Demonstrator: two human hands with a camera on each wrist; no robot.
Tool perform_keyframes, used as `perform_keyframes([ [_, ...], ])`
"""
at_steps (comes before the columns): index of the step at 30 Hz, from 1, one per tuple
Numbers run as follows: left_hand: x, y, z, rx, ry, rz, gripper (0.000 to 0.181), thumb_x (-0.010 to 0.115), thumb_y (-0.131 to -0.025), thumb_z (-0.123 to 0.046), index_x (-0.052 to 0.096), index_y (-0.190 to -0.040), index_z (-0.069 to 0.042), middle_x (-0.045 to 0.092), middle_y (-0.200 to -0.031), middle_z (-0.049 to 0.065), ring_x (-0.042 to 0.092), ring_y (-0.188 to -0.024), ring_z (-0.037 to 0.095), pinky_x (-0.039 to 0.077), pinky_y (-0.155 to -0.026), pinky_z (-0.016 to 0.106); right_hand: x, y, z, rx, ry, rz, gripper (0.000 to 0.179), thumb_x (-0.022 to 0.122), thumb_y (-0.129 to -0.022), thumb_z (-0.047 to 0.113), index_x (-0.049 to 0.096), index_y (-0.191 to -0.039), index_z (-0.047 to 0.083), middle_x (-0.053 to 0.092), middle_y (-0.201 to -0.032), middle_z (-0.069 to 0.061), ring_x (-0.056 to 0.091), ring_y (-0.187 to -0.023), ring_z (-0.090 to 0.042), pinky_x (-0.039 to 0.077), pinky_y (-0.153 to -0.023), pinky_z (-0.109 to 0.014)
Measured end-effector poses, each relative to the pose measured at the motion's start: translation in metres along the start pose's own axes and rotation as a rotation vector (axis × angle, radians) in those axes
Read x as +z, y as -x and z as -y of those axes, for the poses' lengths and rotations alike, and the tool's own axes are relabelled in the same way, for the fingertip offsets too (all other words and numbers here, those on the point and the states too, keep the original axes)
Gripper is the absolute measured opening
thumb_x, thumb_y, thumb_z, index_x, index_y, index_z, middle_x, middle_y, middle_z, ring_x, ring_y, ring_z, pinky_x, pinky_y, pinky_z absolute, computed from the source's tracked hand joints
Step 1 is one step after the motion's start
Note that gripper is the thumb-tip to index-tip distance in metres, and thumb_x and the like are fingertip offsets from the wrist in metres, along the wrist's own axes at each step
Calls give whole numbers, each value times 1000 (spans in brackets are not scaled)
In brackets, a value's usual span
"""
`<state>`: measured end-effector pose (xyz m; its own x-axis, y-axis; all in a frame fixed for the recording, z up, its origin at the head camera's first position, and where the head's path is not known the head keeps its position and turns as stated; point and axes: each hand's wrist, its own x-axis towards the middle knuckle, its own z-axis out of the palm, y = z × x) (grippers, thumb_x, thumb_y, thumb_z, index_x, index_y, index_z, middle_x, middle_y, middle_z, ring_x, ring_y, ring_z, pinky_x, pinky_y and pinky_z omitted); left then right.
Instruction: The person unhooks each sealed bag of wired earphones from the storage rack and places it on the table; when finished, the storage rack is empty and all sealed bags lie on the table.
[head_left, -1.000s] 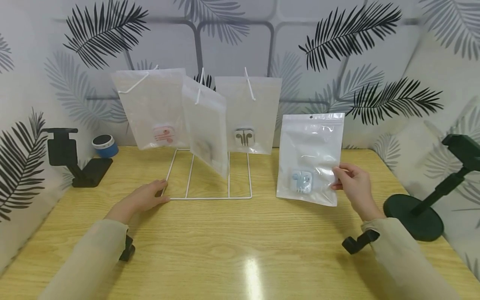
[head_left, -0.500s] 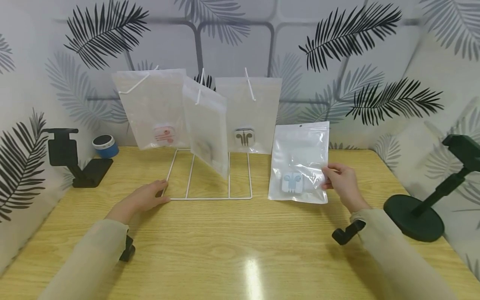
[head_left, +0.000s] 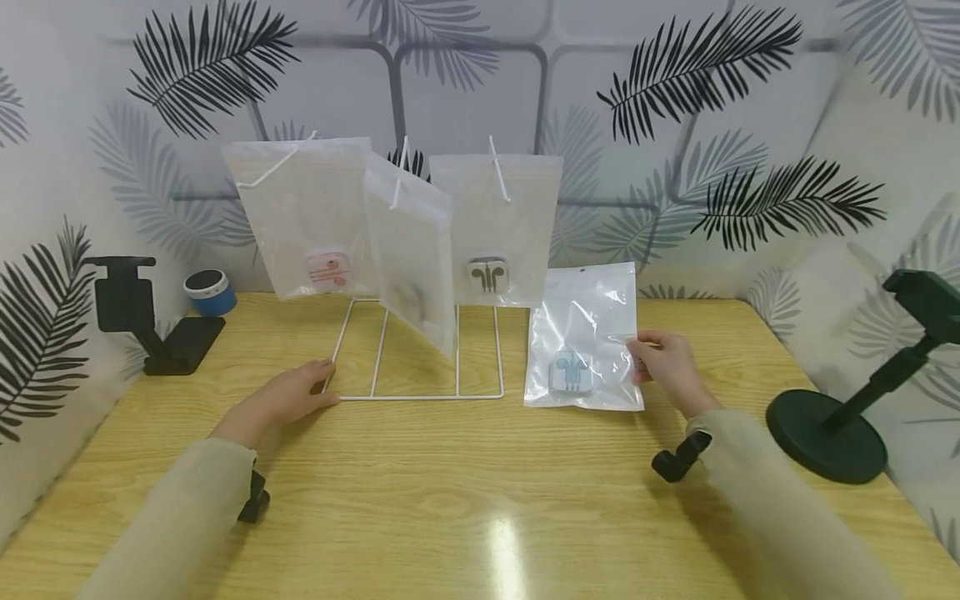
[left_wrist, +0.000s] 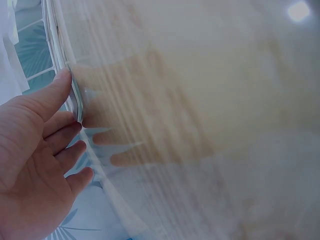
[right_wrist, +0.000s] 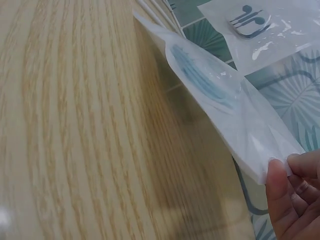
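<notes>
My right hand [head_left: 667,367] pinches the right edge of a white zip bag [head_left: 585,321] with light-blue earphones [head_left: 572,372] inside. Its left edge comes near the wire rack's right side, and its upper left corner is hidden behind a hung bag. In the right wrist view, thumb and finger grip a corner of the bag [right_wrist: 240,125]. At the front left corner of the white wire display rack [head_left: 420,397], my left hand [head_left: 288,393] holds the base wire. Three bags hang from the rack's hooks: one with pink earphones [head_left: 327,270], a turned one [head_left: 412,250], and one with dark earphones [head_left: 488,274].
A black phone stand [head_left: 180,346] and a blue round speaker [head_left: 211,292] stand at the back left. On the right is a dark stand with a round base [head_left: 825,437]. A leaf-patterned wall [head_left: 637,150] rises behind the wooden table [head_left: 420,500].
My right hand has carried the bag with light-blue earphones leftward, toward the rack, and its top has come lower. The left hand and the hung bags stay as they were.
</notes>
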<state>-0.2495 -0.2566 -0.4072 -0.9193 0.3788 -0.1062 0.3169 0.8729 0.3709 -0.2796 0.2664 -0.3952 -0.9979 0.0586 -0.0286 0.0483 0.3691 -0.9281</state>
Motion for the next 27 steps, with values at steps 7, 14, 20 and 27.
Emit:
perform_keyframes([
  [7, -1, 1, -1, -6, 8, 1, 63, 59, -91, -26, 35, -133, 15, 31, -136, 36, 29, -124, 50, 24, -101, 56, 8, -5, 0, -3, 73, 49, 32, 51, -94, 8, 52, -117, -14, 55, -71, -6, 54, -56, -13, 54, -56, -32],
  [14, -2, 1, -3, -20, -3, 6, 62, 58, -91, -26, 35, -133, 14, 32, -135, 35, 29, -124, 50, 25, -101, 57, 15, -12, -3, 27, 102, 100, 30, 51, -94, 8, 52, -115, -13, 54, -70, -7, 52, -56, -12, 52, -53, -28],
  [20, -3, 2, -4, -15, -1, 7, 62, 59, -91, -25, 36, -133, 14, 32, -135, 35, 29, -123, 50, 25, -100, 57, 20, -19, -5, 31, 124, 107, 31, 52, -93, 9, 53, -116, -13, 52, -67, -8, 51, -55, -13, 52, -51, -27],
  [27, -3, 2, -4, -18, 2, 16, 62, 57, -92, -26, 34, -135, 13, 30, -137, 34, 28, -125, 49, 24, -101, 56, 25, -23, -3, 80, 187, 115, 35, 53, -93, 11, 51, -119, -13, 53, -75, -10, 53, -57, -13, 52, -52, -25],
])
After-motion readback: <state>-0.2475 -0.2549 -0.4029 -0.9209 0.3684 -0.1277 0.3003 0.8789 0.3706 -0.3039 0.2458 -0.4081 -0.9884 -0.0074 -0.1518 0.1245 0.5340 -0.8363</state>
